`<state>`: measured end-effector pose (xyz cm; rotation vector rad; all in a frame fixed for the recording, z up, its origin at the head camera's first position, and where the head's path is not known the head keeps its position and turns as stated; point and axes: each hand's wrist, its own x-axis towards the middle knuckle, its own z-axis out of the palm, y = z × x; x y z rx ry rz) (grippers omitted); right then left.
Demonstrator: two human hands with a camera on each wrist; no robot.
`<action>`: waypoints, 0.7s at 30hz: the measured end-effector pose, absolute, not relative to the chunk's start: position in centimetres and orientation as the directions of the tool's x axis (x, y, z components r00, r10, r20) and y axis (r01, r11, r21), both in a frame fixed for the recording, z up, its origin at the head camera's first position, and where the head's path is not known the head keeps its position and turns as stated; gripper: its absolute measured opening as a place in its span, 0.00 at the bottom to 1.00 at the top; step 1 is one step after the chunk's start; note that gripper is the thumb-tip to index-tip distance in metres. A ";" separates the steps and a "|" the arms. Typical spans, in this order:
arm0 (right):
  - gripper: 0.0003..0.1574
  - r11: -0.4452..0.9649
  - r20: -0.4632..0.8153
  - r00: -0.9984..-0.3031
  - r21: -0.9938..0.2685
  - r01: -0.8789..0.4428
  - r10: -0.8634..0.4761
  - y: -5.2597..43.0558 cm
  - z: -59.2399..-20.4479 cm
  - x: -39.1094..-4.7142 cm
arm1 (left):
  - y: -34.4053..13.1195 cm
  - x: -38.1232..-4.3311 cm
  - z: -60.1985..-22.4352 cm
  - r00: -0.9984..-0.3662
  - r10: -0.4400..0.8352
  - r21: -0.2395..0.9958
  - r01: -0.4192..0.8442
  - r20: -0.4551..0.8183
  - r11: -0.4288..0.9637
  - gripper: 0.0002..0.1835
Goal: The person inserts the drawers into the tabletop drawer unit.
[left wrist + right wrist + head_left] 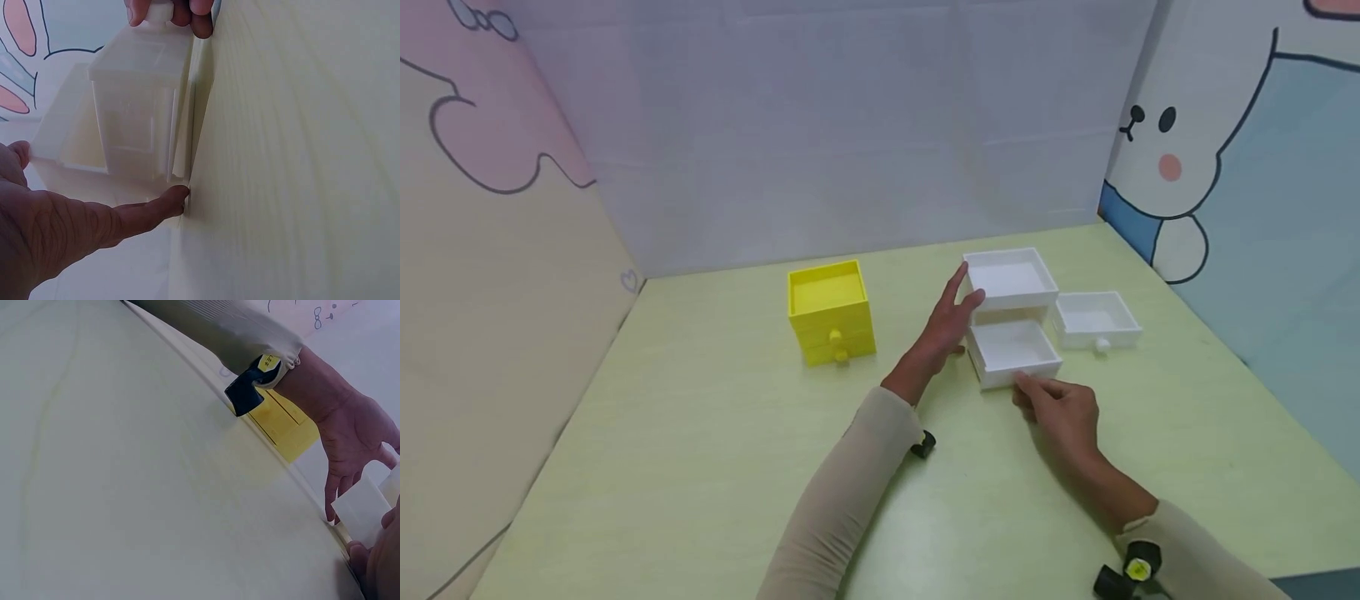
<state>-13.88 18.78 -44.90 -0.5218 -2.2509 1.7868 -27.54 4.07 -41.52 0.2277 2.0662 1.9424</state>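
A small white drawer cabinet [1019, 301] stands right of the middle of the table, its upper slot a hollow gap under a shallow tray top. Out of its lower slot sticks a white drawer [1015, 346]. My right hand [1063, 417] pinches the drawer's round white knob [159, 11] between thumb and fingers. My left hand [951, 321] rests against the cabinet's left side, thumb near the top edge and the other fingers stretched out. In the left wrist view, one fingertip [178, 197] of that hand reaches down near the tabletop.
Another white drawer [1097, 340] with a round knob lies on the table just right of the cabinet. Off to the left stands a yellow drawer cabinet [831, 329] with two knobs on its front. Behind the table rises a pale wall [850, 125]; cartoon-printed panels flank both sides.
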 end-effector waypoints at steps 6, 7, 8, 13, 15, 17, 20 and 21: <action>0.27 0.123 -0.089 -0.897 -0.980 0.157 0.434 18.9 -44.8 -13.7 | 4.1 -27.5 -41.4 -0.943 0.314 0.993 -0.083 -0.105 0.082 0.31; 0.27 0.107 -0.096 -0.895 -0.982 0.158 0.435 18.9 -44.8 -13.7 | 4.1 -27.5 -41.4 -0.944 0.313 0.993 -0.085 -0.107 0.083 0.31; 0.27 0.095 -0.100 -0.894 -0.983 0.157 0.436 18.9 -44.8 -13.7 | 4.1 -27.6 -41.4 -0.944 0.313 0.993 -0.084 -0.106 0.082 0.31; 0.28 0.083 -0.104 -0.897 -0.985 0.154 0.429 19.0 -44.8 -13.8 | 4.0 -27.5 -41.3 -0.945 0.311 0.994 -0.088 -0.106 0.071 0.31; 0.28 0.103 -0.096 -0.900 -0.983 0.154 0.425 19.0 -44.8 -13.8 | 4.0 -27.5 -41.3 -0.944 0.311 0.994 -0.089 -0.106 0.069 0.31; 0.28 0.128 -0.088 -0.902 -0.980 0.155 0.422 19.0 -44.8 -13.8 | 4.0 -27.6 -41.4 -0.944 0.311 0.994 -0.089 -0.107 0.071 0.31; 0.28 0.165 -0.072 -0.908 -0.974 0.152 0.412 19.0 -44.8 -13.9 | 4.1 -27.6 -41.4 -0.945 0.309 0.993 -0.088 -0.106 0.073 0.31; 0.28 0.172 -0.068 -0.910 -0.974 0.150 0.409 19.0 -44.8 -13.9 | 4.1 -27.6 -41.5 -0.946 0.307 0.993 -0.089 -0.107 0.073 0.31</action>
